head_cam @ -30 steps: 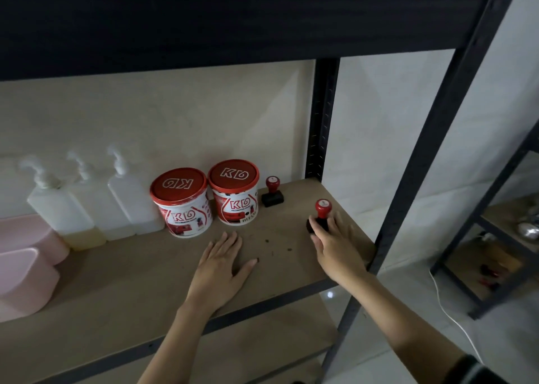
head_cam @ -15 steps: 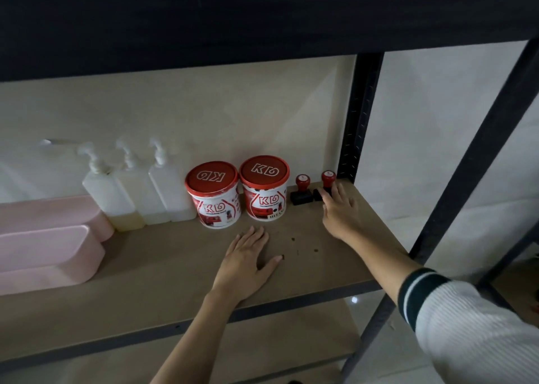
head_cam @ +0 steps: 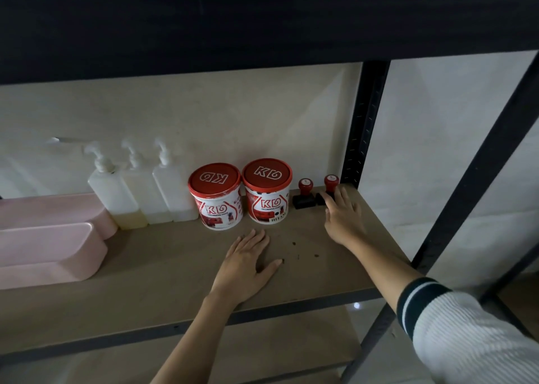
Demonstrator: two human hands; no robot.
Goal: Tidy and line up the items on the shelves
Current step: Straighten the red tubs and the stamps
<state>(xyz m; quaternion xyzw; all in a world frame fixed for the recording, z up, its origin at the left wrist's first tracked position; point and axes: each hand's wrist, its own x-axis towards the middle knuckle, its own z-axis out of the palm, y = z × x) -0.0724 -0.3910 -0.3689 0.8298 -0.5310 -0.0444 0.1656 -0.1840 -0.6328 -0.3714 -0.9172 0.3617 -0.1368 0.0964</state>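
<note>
Head view: wooden shelf (head_cam: 163, 269) in a dark metal rack. Along the back wall, left to right: two pink trays (head_cam: 52, 252) stacked front to back, three white pump bottles (head_cam: 140, 191) side by side and touching, two red-lidded KD paint tubs (head_cam: 242, 194) just beside each other, then two red-knobbed stamps. Left stamp (head_cam: 304, 197) stood free, upright, near the right tub. Right stamp (head_cam: 330, 186) stood just beside it, close to the rack's rear post (head_cam: 364, 121). Right hand (head_cam: 342, 217) reached to the right stamp, fingers mostly straight and loosely spread, fingertips touching its black base and stem; could not tell if it pinched it. Left hand (head_cam: 248, 267) lay flat, palm down, fingers extended, thumb out, on the shelf in front of the tubs, holding nothing. Small dark specks (head_cam: 294, 243) on the board between the hands.
</note>
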